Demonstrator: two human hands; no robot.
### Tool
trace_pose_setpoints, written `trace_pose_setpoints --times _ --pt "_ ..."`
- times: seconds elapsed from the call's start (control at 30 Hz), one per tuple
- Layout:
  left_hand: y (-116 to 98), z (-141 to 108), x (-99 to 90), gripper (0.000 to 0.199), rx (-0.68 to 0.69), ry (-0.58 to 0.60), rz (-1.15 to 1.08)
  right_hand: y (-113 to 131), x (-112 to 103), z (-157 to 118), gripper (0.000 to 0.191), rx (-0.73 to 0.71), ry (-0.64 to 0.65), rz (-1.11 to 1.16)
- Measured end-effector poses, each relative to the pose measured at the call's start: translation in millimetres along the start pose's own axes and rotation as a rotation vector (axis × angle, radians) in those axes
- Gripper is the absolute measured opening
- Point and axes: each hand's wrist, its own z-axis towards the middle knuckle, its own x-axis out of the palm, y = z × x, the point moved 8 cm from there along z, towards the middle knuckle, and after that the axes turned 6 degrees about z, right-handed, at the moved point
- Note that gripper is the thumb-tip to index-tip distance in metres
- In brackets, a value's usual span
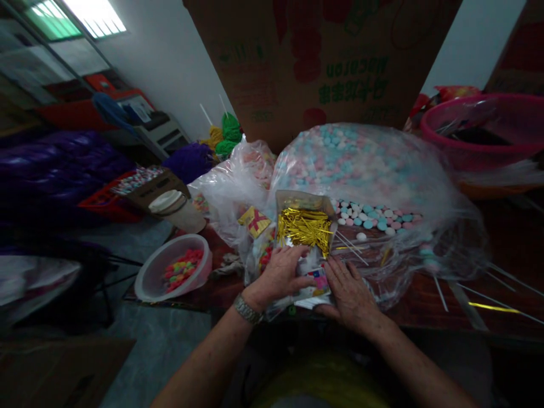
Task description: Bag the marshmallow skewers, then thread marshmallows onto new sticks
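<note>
My left hand (283, 273), with a watch on its wrist, lies with fingers apart over the near part of an open box. Opposite it, my right hand (351, 292) rests fingers stretched along the right side of a small printed packet (318, 279). Gold twist ties (304, 226) fill the far part of the box, just beyond my fingertips. Clear plastic lies around and under both hands. Neither hand is seen gripping anything. White sticks (352, 248) and a loose white candy (361, 237) are to the right of the box.
A big clear bag of pastel candies (352, 164) fills the back, before a large cardboard box (314, 68). At left are a bowl of colourful candies (147, 277) and a lidded tub (182, 211). A pink basin (480, 147) stands back right. More sticks (501, 300) lie at right.
</note>
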Motion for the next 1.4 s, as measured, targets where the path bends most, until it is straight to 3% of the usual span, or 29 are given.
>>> trace_pose_setpoints --times 0.03,0.1,0.2,0.3,0.47,0.57,0.6,0.73,0.83,0.93,1.0,1.17,1.3,1.4 --pt "3.8 -2.8 1.6 0.058 0.014 0.034 0.010 0.3 0.1 0.4 0.080 -0.004 -0.002 0.003" --pt "9.8 -7.4 5.0 0.041 0.043 0.068 0.027 1.0 1.0 0.6 0.079 -0.018 -0.002 0.011" --pt "12.1 -9.0 4.4 0.025 0.056 0.020 0.025 2.0 2.1 0.0 0.076 -0.040 -0.004 0.020" --pt "-5.2 -8.7 -0.7 0.024 0.122 -0.045 0.068 1.2 1.9 0.0 0.077 -0.033 -0.007 0.038" --pt "-51.7 -9.4 -10.1 0.022 0.231 -0.217 0.150 0.9 0.7 3.0 0.080 -0.004 -0.005 0.091" --pt "-53.9 -7.5 -5.8 0.020 0.182 -0.230 0.083 1.7 1.4 3.2 0.077 0.015 -0.009 0.111" --pt "-48.5 -7.6 -4.3 0.023 0.144 -0.222 0.037 1.7 1.5 2.6 0.076 0.018 -0.011 0.115" --pt "-23.9 -14.6 0.9 0.067 0.057 -0.146 -0.092 -3.8 -5.0 -1.0 0.077 0.007 -0.010 0.223" --pt "-19.5 -20.1 8.1 0.063 0.081 -0.052 -0.002 -19.8 -22.8 1.8 0.061 0.049 -0.089 0.471" --pt "-20.1 -21.4 13.0 0.067 0.067 -0.019 0.073 -42.0 -35.9 11.9 0.041 0.242 -0.213 0.564" --pt "-21.8 -20.8 14.2 0.073 0.056 -0.019 0.088 -43.4 -34.9 22.0 0.033 0.321 -0.215 0.519" --pt "-22.8 -20.2 14.0 0.080 0.026 -0.001 0.113 -17.9 -29.7 39.1 0.018 0.301 -0.139 0.393" --pt "-23.6 -19.4 16.0 0.082 0.014 0.020 0.126 -2.4 -44.0 38.7 0.018 0.238 -0.152 0.254" --pt "-22.3 -19.8 20.2 0.083 0.008 0.044 0.132 -11.1 -65.7 35.5 0.018 0.206 -0.215 0.119"
